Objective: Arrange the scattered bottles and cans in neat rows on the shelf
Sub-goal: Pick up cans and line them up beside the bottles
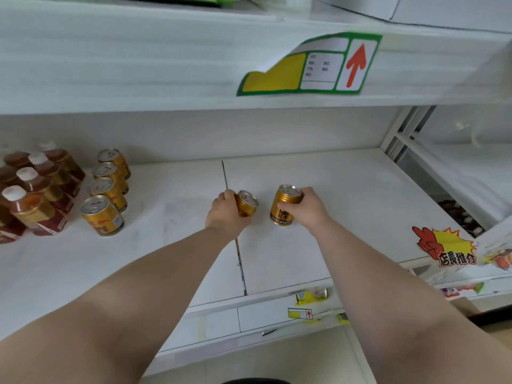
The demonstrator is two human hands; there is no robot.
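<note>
Each of my hands is wrapped round a gold can in the middle of the white shelf (pixel 346 206). My left hand (pixel 225 214) grips a tilted can (pixel 247 204) just left of the shelf seam. My right hand (pixel 310 207) grips an upright can (pixel 285 206) with a red logo. At the left stands a row of several gold cans (pixel 106 187), front to back. Further left, several brown tea bottles (pixel 30 195) with white caps stand in rows.
The shelf above (pixel 166 79) overhangs, with a green and yellow price tag (pixel 313 65) curling off its edge. A red and yellow promo sticker (pixel 446 245) sits at the front right edge. A white rack post (pixel 401 137) bounds the right side.
</note>
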